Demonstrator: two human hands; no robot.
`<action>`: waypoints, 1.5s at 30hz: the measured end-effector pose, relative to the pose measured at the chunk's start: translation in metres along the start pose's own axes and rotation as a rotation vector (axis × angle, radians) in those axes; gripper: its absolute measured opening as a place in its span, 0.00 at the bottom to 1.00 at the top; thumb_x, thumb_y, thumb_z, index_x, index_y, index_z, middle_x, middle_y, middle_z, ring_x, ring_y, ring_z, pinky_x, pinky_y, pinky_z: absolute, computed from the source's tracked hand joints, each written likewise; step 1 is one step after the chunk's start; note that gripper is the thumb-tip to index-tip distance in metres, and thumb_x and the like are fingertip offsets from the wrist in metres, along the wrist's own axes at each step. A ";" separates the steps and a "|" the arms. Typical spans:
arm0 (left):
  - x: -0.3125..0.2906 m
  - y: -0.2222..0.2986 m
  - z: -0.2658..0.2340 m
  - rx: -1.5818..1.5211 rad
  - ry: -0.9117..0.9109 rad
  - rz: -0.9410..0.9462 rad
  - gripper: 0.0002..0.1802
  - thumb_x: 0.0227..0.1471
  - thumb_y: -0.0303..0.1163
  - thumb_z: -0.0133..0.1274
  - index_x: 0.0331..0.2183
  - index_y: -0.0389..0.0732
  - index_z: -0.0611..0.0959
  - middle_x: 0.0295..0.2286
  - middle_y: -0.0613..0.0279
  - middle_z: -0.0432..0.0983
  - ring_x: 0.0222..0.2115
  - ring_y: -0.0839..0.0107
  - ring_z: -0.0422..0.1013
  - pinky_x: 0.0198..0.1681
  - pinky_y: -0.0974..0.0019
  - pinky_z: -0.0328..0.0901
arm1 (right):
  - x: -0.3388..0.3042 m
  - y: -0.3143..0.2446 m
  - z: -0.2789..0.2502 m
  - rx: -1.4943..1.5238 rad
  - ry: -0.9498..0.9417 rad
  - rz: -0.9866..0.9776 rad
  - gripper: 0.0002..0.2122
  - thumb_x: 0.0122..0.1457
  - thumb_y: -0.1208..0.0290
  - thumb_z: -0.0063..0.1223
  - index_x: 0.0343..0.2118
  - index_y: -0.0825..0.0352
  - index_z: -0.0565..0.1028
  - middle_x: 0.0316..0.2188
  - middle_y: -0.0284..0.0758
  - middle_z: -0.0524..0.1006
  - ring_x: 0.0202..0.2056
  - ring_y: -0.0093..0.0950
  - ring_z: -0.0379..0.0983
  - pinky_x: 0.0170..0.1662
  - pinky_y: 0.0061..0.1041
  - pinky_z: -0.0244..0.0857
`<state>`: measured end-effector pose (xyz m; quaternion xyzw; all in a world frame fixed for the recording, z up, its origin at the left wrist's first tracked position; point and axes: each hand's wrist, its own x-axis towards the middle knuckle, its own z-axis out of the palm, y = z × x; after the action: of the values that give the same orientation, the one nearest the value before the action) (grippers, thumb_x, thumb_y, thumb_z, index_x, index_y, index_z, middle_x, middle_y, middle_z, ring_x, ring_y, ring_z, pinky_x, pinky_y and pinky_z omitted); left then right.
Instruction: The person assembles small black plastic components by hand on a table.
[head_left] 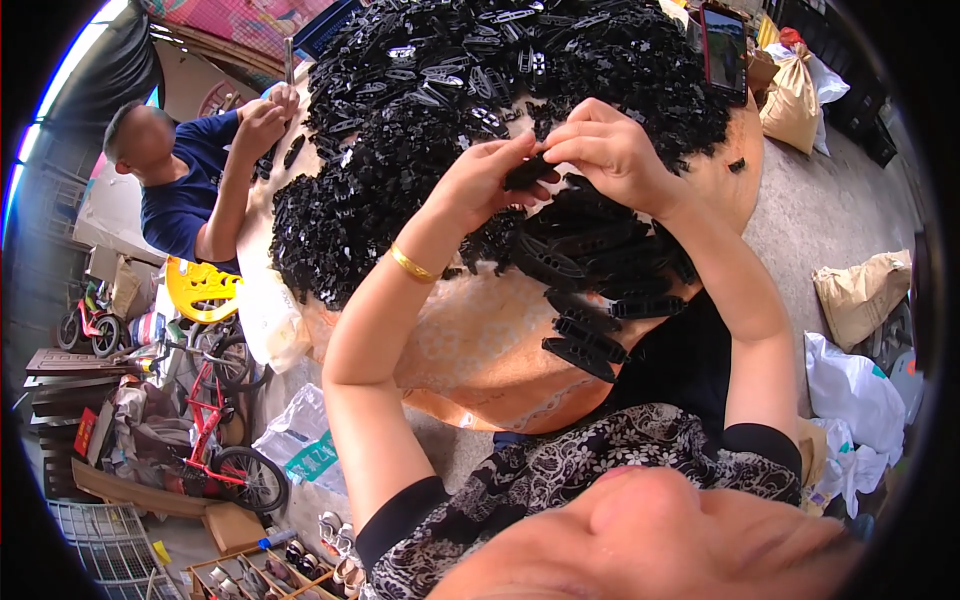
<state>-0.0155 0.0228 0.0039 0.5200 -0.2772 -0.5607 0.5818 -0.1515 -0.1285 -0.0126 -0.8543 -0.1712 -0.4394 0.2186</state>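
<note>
Head view: I see the left grip [486,182] clamped on a black plastic piece [524,174], which lies between thumb and fingers; the right grip [612,158] meets its upper end, whether clamped I cannot tell. Black parts [400,150] heap the tabletop [465,345] beyond.

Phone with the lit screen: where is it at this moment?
In the head view, the phone is at the upper right, beside the heap of black parts, with a tied tan sack to its right.
</note>
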 end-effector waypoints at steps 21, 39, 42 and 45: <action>-0.023 0.002 0.034 0.933 -0.012 0.512 0.17 0.46 0.22 0.54 0.42 0.33 0.76 0.36 0.62 0.76 0.35 0.76 0.72 0.40 0.73 0.67 | -0.002 0.035 -0.033 0.746 0.088 0.682 0.17 0.61 0.59 0.46 0.44 0.68 0.73 0.34 0.31 0.77 0.30 0.16 0.72 0.36 0.16 0.66; 0.078 0.018 -0.052 1.936 0.370 0.284 0.13 0.41 0.33 0.54 0.32 0.38 0.81 0.31 0.47 0.75 0.40 0.52 0.67 0.42 0.59 0.64 | -0.025 0.050 -0.006 -0.638 -0.409 0.538 0.04 0.45 0.73 0.52 0.25 0.66 0.75 0.28 0.36 0.76 0.37 0.34 0.71 0.38 0.31 0.69; 0.075 0.013 -0.048 2.011 0.237 0.201 0.13 0.43 0.30 0.49 0.32 0.34 0.80 0.37 0.42 0.71 0.39 0.47 0.67 0.44 0.56 0.65 | -0.027 0.052 -0.004 -0.639 -0.346 0.501 0.03 0.45 0.75 0.51 0.25 0.66 0.74 0.27 0.36 0.76 0.35 0.34 0.70 0.36 0.31 0.69; 0.067 0.010 -0.048 1.987 0.289 0.302 0.10 0.42 0.26 0.49 0.30 0.35 0.79 0.37 0.43 0.70 0.39 0.48 0.67 0.43 0.56 0.66 | -0.026 0.050 -0.001 -0.579 -0.275 0.478 0.05 0.46 0.75 0.51 0.28 0.66 0.75 0.29 0.36 0.76 0.36 0.34 0.70 0.39 0.31 0.68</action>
<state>0.0460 -0.0282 -0.0189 0.7908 -0.6075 0.0711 -0.0211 -0.1423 -0.1741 -0.0445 -0.9472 0.1354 -0.2877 0.0401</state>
